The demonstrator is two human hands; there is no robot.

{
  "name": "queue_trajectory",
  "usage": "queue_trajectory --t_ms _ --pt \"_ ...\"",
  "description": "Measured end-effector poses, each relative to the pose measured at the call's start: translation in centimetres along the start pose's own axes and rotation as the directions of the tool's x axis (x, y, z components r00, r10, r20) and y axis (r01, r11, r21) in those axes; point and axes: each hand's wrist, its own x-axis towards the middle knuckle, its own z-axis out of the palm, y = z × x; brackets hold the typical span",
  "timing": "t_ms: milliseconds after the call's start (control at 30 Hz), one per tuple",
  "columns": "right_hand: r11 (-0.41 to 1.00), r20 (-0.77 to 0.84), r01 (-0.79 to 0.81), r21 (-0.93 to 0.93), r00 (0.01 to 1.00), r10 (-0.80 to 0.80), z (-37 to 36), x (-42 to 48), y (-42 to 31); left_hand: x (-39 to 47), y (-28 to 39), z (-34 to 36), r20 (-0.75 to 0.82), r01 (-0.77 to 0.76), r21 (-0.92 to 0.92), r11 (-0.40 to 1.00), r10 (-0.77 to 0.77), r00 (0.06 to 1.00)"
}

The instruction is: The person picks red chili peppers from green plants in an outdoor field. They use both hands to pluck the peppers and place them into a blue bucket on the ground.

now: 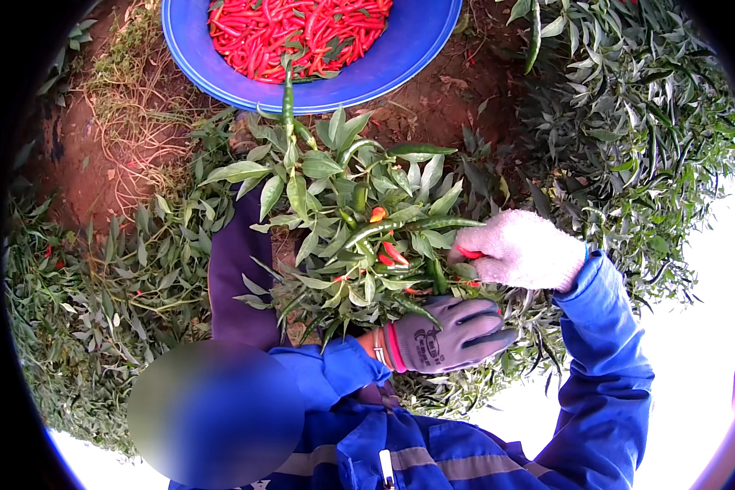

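A chili pepper plant point(321, 165) stands before me, bearing long green peppers point(447, 223) and several red ones, such as the red chili point(395, 252) amid its leaves. At its right side my right hand point(517, 251), in a pale knit glove, pinches a red chili point(469, 252) between thumb and fingers. Just below it, my left hand point(450, 337) reaches across under the foliage in a grey coated glove with a pink cuff and printed writing. Its thumb side is hidden by leaves, and a sliver of red shows by one fingertip. Whether it grips anything is unclear.
Beyond the plant a wide blue basin point(236, 82) holds a heap of red chilies point(300, 37) with some green leaves among them. Dense pepper plants point(618, 159) crowd the right side, and more foliage point(110, 294) spreads at left. Reddish soil point(82, 196) shows between the rows.
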Motion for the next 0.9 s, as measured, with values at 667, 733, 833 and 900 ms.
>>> queue_trajectory --t_ms 667,733,833,900 --pt "0.981 0.056 0.027 0.194 0.998 -0.038 0.2 -0.3 2.3 -0.1 -0.6 -0.6 -0.037 0.005 0.008 1.000 -0.004 0.999" --pt "0.978 0.023 0.050 0.201 0.998 -0.055 0.8 -0.2 2.6 -0.1 -0.6 -0.6 -0.026 0.006 0.002 1.000 -0.006 1.000" --pt "0.925 -0.068 0.111 0.362 0.993 -0.093 1.5 -0.9 2.9 -0.1 -0.8 -0.5 -0.041 -0.012 -0.020 1.000 0.011 0.999" --pt "0.905 -0.018 0.070 0.421 0.997 -0.069 1.5 -1.0 3.0 0.0 -0.8 -0.6 -0.067 -0.018 -0.009 1.000 0.018 0.998"
